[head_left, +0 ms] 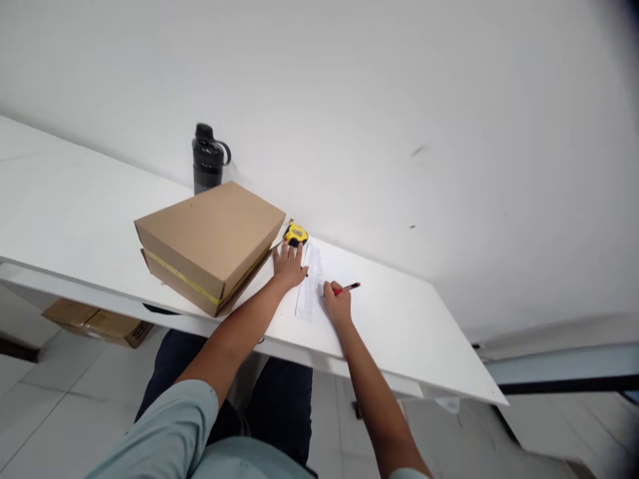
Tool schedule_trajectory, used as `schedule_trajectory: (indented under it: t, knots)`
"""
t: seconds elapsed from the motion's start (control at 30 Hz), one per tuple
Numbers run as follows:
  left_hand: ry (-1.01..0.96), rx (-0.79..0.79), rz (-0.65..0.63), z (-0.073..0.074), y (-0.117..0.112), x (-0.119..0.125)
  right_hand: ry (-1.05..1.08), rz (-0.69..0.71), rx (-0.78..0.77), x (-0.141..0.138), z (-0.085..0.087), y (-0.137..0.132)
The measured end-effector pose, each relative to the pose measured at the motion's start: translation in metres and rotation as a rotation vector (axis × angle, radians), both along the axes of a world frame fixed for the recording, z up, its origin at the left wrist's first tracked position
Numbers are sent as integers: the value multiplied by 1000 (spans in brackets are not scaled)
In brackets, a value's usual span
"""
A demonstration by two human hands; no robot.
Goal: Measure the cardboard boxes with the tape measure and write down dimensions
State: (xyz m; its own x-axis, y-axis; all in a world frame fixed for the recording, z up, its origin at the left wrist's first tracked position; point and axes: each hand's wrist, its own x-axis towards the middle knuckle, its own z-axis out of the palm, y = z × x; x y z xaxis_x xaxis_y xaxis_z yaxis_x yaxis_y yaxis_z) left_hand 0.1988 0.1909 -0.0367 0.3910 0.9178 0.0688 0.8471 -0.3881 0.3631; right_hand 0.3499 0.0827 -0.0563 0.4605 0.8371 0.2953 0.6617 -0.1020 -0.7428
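Observation:
My right hand (338, 304) is closed around a red pen (348, 289), its back end pointing right. Beside it on the white table lies a narrow strip of paper (308, 296) with faint marks, too small to read. At the paper's left edge my left hand (288, 267) rests flat, fingers spread. Just beyond those fingertips sits a yellow and black tape measure (295, 234). A brown cardboard box (212, 229) stands to the left of my left hand, with a yellow band along its side.
Behind the box a black bottle (207, 159) with a loop handle stands near the wall (349, 120). The white table (399, 319) runs along that wall, its front edge close to my legs. Below it at left are cardboard boxes (94, 320).

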Motion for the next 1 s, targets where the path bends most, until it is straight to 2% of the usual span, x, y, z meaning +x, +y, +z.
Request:
schedule_trajectory:
  t: [0.1,0.2,0.3,0.4,0.6,0.83,1.0]
  knots:
    - [3,-52,-18,1,0,-5,-86,-8,40,-5,-3,4]
    - [-23,-18,5,5,-3,-11,-143,-27,83,-8,-7,7]
    - [-65,11,68,10,-9,-16,-181,-51,137,-5,-9,3]
    - [-123,11,160,11,-15,-18,-229,-88,174,10,-9,-5]
    - [-178,-64,263,2,-17,-14,-345,-256,59,40,-16,-8]
    - [-193,-20,306,6,-13,-19,-333,-373,-102,40,-29,-1]
    - [-224,-1,299,8,-1,-33,-340,-414,-109,44,-30,2]
